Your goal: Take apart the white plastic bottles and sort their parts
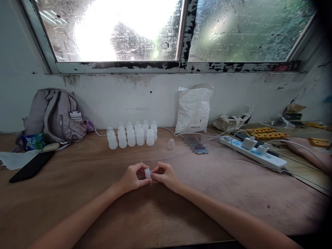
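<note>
Over the middle of the table, my left hand [135, 178] grips a small whitish ribbed screw ring [147, 173] between thumb and fingers. Against the ring's right side, the fingertips of my right hand [164, 175] are pinched together; what lies between them is too small and covered to make out. Beyond my hands several white baby bottles [121, 138] stand upright in a group, most topped with clear domed caps. One bottle [150, 137] at the front right of the group has no cap. A clear domed cap [171, 144] sits apart on the table, right of the bottles.
A backpack [55, 114], a blue-green packet [33, 142] and a black phone-like slab [32, 166] are at left. A white plastic mailer [194, 109] leans on the wall. Right are a power strip [252, 152] with cables, yellow parts [267, 133] and another person's arm [306, 150].
</note>
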`<state>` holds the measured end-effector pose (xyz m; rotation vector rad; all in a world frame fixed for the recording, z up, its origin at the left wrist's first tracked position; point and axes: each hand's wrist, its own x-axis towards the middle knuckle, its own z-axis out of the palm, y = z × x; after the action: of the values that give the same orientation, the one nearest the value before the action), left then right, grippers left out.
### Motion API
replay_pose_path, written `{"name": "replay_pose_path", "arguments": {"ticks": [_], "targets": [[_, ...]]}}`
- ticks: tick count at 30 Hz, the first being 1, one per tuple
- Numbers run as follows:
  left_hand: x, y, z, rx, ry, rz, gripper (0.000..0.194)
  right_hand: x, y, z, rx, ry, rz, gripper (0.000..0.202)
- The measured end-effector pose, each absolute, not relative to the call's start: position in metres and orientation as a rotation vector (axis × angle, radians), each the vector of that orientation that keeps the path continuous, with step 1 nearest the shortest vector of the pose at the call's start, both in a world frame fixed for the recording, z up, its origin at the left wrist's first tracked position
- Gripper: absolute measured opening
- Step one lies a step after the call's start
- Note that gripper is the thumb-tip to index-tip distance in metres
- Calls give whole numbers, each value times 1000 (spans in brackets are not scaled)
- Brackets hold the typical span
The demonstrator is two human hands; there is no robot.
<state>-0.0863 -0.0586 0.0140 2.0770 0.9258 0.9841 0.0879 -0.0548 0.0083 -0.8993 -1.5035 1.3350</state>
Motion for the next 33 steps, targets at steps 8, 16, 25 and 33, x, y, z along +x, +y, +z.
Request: {"name": "replay_pose_path", "arguments": {"ticks": [8,16,25,33], "targets": [[-85,-64,16,2223,880,1005,33,90,-54,3,-832,-1495,1492,29],[-84,-59,17,2175,922,1057,37,92,-54,15,-800,-1436,1444,25],[-88,-54,15,2061,924,1082,46,98,-52,22,-827,-1488,1309,22],[-88,-52,15,2160,971,1113,45,96,-52,19,-815,-1409,1382,27]]}}
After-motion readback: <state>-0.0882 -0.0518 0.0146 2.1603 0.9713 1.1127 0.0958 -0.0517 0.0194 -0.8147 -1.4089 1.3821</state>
